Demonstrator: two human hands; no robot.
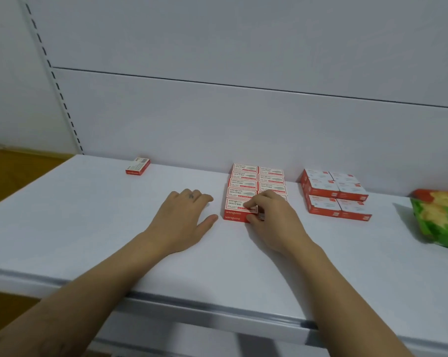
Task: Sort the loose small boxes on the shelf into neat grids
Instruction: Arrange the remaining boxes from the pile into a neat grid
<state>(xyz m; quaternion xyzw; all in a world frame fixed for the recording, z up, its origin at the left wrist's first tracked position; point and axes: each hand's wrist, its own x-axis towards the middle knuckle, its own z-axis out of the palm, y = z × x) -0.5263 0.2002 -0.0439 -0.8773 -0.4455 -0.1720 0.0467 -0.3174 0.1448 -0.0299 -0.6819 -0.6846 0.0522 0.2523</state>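
Two bare forearms reach in over the shelf's [89, 215] front lip. The right hand [274, 222] ends at the near edge of a grid of red-and-white boxes [246, 182]. Its fingers [255, 202] are curled, with a fingertip on the printed top of the nearest box [237, 204] and the thumb against that box's red front face, pinching its right end. What lies under the palm at the grid's near right corner is hidden.

That box lies flat, label up, with its long axis running left to right like the others in the grid. The grid has two columns running back towards the rear panel, and the front face shows two layers.

The left hand [184, 215] rests palm down on the shelf with its fingers [199, 198] relaxed and slightly spread, holding nothing. Its thumb points at the nearest box and stops just short of it.

A loose box [138, 166] lies well apart at far left near the rear panel, its long axis slanting from near left to far right. To the right of the grid stands a second grid of white-topped boxes [334, 194]. Beyond that is a green and yellow snack bag [439, 220].
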